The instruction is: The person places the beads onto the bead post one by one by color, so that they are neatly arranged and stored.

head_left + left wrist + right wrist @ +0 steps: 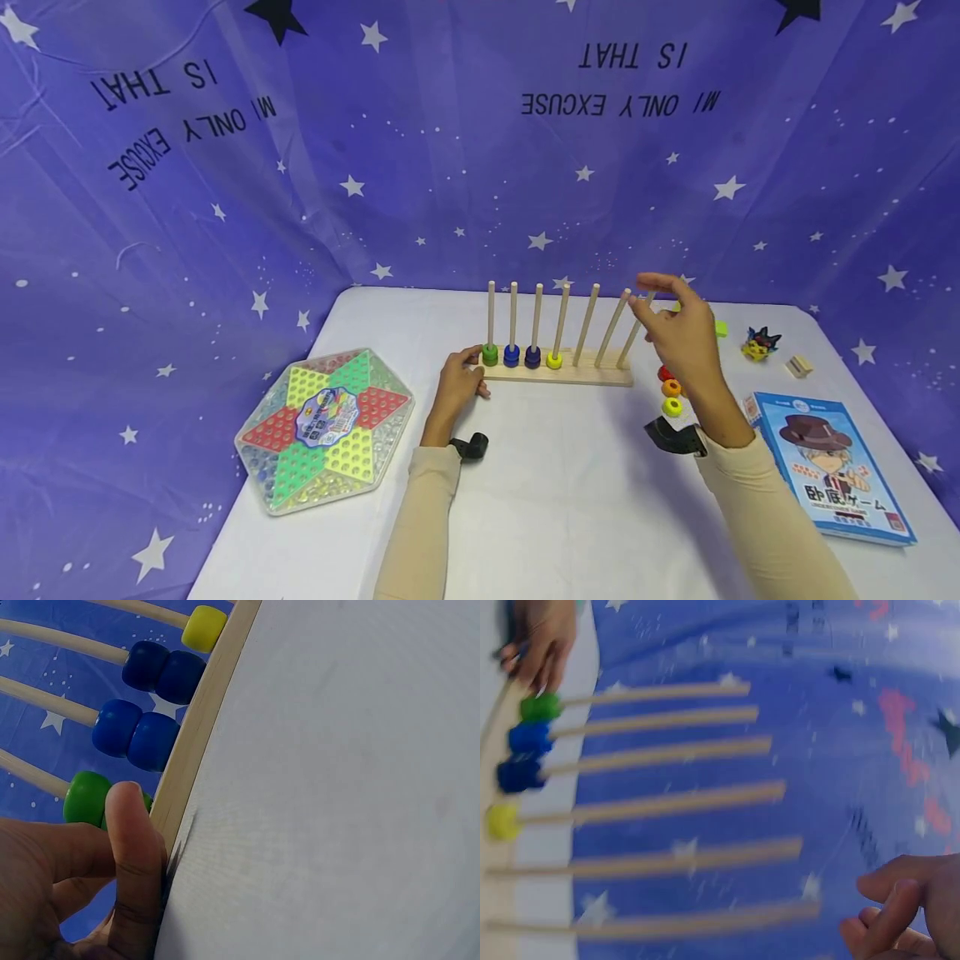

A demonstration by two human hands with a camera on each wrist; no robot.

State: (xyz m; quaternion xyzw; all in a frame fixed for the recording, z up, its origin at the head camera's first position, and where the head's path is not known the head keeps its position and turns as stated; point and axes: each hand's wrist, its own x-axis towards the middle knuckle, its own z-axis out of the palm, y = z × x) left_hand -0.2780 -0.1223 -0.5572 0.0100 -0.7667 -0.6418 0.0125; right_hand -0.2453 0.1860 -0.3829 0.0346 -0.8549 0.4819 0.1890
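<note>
- The peg rack (558, 372), a wooden base with seven upright pegs, stands on the white surface (570, 492) toward its far side, roughly in the middle.
- Beads sit at the foot of the four leftmost pegs: green beads (490, 355), blue beads (512, 356), dark blue beads (532, 357), and a yellow bead (554, 360). The three pegs to the right are bare.
- The left hand (459, 381) holds the rack's left end; in the left wrist view its thumb (135, 855) presses against the edge of the base, right beside the green beads, with the fingers curled at that end.
- The right hand (678, 333) is raised in the air by the tops of the rightmost pegs; its fingers are loosely bent and slightly apart, holding nothing that can be seen.
- Loose beads (670, 388) in red, orange and yellow lie on the surface just right of the rack, below the right hand.
- A game box (832, 467) lies at the right edge, with a small figure (759, 342) and a small block (799, 365) beyond it.
- A hexagonal checkers board (324, 427) lies to the left, well apart from the rack.
- A starry blue cloth (225, 167) hangs behind.
</note>
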